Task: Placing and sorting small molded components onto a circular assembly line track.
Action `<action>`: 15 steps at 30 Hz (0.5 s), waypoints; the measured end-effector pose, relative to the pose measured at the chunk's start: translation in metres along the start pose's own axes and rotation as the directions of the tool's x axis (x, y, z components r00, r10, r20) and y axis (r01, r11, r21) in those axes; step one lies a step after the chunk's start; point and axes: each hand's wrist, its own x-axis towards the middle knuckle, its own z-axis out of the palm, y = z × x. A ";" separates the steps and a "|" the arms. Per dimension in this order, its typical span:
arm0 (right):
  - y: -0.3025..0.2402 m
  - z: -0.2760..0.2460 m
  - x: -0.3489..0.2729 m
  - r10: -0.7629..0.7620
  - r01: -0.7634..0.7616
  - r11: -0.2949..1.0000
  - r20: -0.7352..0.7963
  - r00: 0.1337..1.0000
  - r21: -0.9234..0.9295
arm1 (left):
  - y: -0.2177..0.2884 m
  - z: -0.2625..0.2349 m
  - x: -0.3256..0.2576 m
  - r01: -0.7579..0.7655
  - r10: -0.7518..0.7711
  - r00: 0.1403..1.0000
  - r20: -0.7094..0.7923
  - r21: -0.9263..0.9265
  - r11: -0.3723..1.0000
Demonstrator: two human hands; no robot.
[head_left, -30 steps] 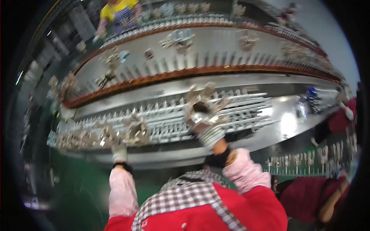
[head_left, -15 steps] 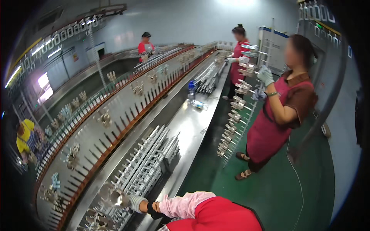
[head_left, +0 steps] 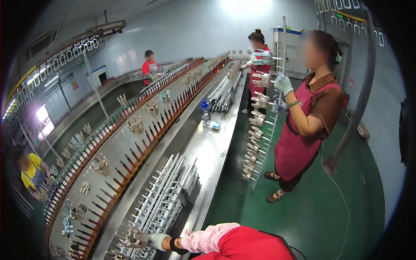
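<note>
My right hand [head_left: 158,241], in a white striped work glove with a dark band at the wrist, reaches in from the lower edge. It looks closed on a cluster of shiny metal pieces [head_left: 132,237], whose exact kind I cannot make out; most of the fingertips are hidden. The cluster is held over the near end of a stack of pale metal hanging racks [head_left: 167,193] with short side prongs, lying on the steel bench. My left hand is out of view.
Left of the bench [head_left: 212,149] runs a curved line with dark upright pegs [head_left: 130,160] and loose metal clusters. A bottle with a blue top [head_left: 205,109] stands on the bench. At right, a co-worker holds a tall loaded rack [head_left: 269,130]; other people work farther off.
My view has shifted, and surroundings sit a little differently in the picture. My right hand and the metal cluster appear slightly lower and farther right. The co-worker's rack stands more upright.
</note>
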 end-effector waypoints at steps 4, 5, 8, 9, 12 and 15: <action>-0.013 -0.022 -0.023 -0.068 0.060 0.901 -0.001 0.998 -0.430 | 0.017 -0.011 -0.032 -0.041 0.036 0.998 -0.059 -0.089 0.995; -0.005 -0.030 -0.023 -0.035 0.023 0.899 -0.019 0.999 -0.437 | 0.025 -0.014 -0.044 -0.057 0.049 0.996 -0.076 -0.111 0.992; -0.023 -0.054 -0.044 -0.030 0.013 0.793 -0.018 0.999 -0.610 | 0.049 -0.018 -0.065 -0.235 0.232 0.972 -0.036 -0.089 0.968; -0.080 -0.064 -0.072 0.024 -0.009 0.797 0.016 1.000 -0.604 | 0.050 -0.017 -0.070 -0.273 0.273 0.962 -0.018 -0.078 0.959; -0.072 -0.084 -0.075 -0.102 0.072 0.813 -0.019 0.995 -0.578 | 0.087 -0.016 -0.088 -0.441 0.442 0.897 0.014 -0.044 0.896; -0.061 -0.088 -0.067 -0.062 0.043 0.807 -0.013 0.998 -0.590 | 0.106 -0.012 -0.101 -0.529 0.531 0.848 0.001 0.068 0.846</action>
